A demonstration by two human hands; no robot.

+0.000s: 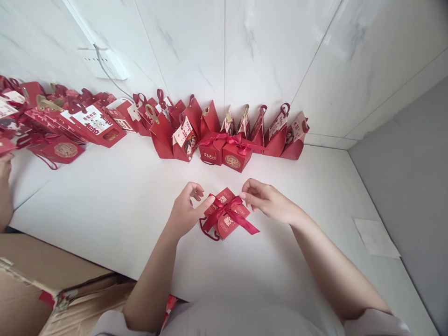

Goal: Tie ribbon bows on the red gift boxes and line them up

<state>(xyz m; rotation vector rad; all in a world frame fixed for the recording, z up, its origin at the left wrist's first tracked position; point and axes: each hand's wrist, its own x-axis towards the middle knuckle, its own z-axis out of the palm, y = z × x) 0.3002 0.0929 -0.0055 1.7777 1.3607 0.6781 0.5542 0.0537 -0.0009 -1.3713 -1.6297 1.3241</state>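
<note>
A small red gift box (pixel 228 227) with pale printed characters lies on the white tabletop in front of me. A dark-red satin ribbon (pixel 241 220) is tied over its top in a bow, one tail stretching to the lower right. At the bow's left loop, my left hand (pixel 189 207) is closed with its thumb on the ribbon and its other fingers curled. My right hand (pixel 268 201) pinches the opposite loop with bent fingers. A dark-red cord handle (pixel 209 234) hangs out at the box's lower left side.
Several red gift boxes (pixel 238 161) and bags (pixel 163 140) line the marble-tiled wall. More flat-looking red bags (pixel 94 126) are heaped at left, near another person's hand (pixel 5 186). An open cardboard carton (pixel 52 266) stands lower left. White paper (pixel 376 237) lies at right. A wall socket (pixel 103 63) has a cable.
</note>
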